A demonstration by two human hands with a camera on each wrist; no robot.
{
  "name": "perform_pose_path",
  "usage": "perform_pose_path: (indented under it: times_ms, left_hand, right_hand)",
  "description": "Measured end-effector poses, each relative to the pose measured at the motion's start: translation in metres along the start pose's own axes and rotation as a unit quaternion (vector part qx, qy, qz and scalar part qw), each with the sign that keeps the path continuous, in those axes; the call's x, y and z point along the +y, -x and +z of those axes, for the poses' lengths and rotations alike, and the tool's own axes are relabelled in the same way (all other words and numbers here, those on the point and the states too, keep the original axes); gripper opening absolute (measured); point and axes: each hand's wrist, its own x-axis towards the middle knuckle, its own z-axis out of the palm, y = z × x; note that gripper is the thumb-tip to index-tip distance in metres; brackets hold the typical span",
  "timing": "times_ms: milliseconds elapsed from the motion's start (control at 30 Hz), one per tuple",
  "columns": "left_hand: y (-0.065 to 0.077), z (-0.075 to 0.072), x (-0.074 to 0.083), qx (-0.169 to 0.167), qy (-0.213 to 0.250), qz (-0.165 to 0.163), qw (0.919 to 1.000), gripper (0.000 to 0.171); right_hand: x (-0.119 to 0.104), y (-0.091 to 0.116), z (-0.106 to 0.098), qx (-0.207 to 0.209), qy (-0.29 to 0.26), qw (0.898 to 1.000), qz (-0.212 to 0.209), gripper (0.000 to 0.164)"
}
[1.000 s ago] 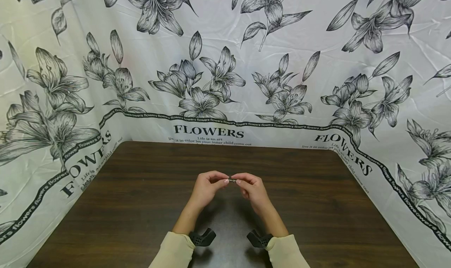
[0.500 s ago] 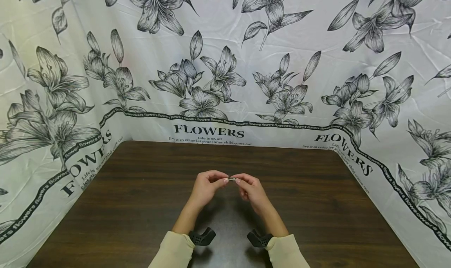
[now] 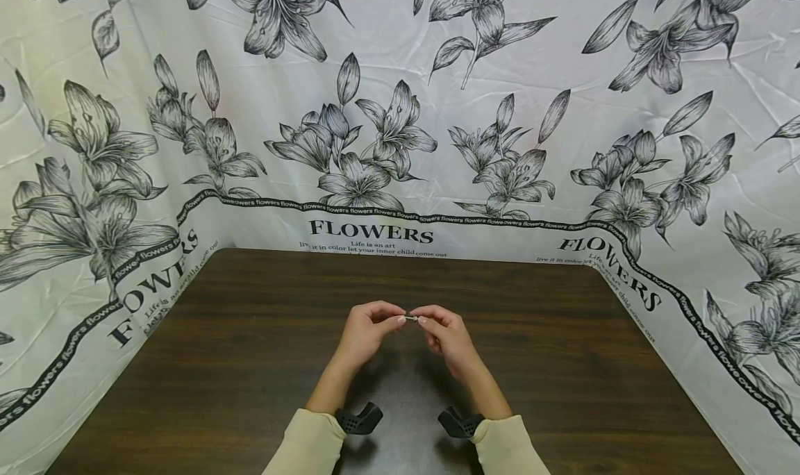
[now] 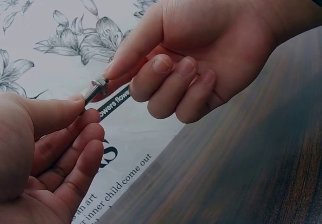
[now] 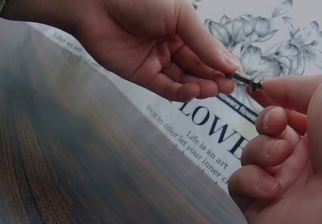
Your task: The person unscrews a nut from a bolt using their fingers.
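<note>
A small metal bolt point(image 3: 410, 317) is held in the air above the table, between my two hands. My left hand point(image 3: 365, 336) pinches one end of its threaded shank point(image 4: 92, 93) between thumb and forefinger. At the other end, by a nut and what looks like a washer point(image 4: 98, 86), the thumb and forefinger of my right hand point(image 3: 451, 337) pinch it. In the right wrist view the nut point(image 5: 255, 85) sits close to the right thumb tip. The remaining right fingers point(image 5: 264, 151) are curled toward the palm. Fingertips cover both ends of the bolt.
Below the hands lies a dark wood-grain table point(image 3: 250, 364). White cloth point(image 3: 387, 148) printed with flowers and lettering hangs behind it and along both sides. Each wrist wears a black camera mount point(image 3: 359, 419), beside a pale sleeve point(image 3: 307, 444).
The right fingers have shifted very slightly at their end of the bolt. Both hands keep their pinch and stay in nearly the same place.
</note>
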Motion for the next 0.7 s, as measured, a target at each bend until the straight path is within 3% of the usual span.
perform_pose_path:
  times_ms: [100,200,333,500,700]
  left_hand:
    - [0.005,0.0,0.015,-0.004,-0.01,0.005,0.9999,0.008]
    - [0.005,0.001,0.015,-0.002,-0.014,0.006,0.9999,0.008]
    - [0.001,0.0,0.001,0.002,-0.012,0.0,0.9999,0.006]
    - [0.0,0.0,0.0,0.0,-0.012,0.004,0.9999,0.006]
    - [0.0,0.0,0.0,-0.001,-0.009,0.003,1.0,0.006]
  right_hand:
    - [0.006,-0.001,-0.001,0.005,-0.001,1.0,-0.013,0.023]
    - [0.009,-0.002,-0.001,0.008,0.003,1.0,-0.025,0.023]
    - [0.009,-0.002,-0.001,0.006,0.002,0.999,-0.04,0.022]
    - [0.009,-0.002,-0.001,0.002,0.001,0.998,-0.058,0.021]
    - [0.01,-0.002,-0.002,0.005,0.007,0.999,-0.034,0.025]
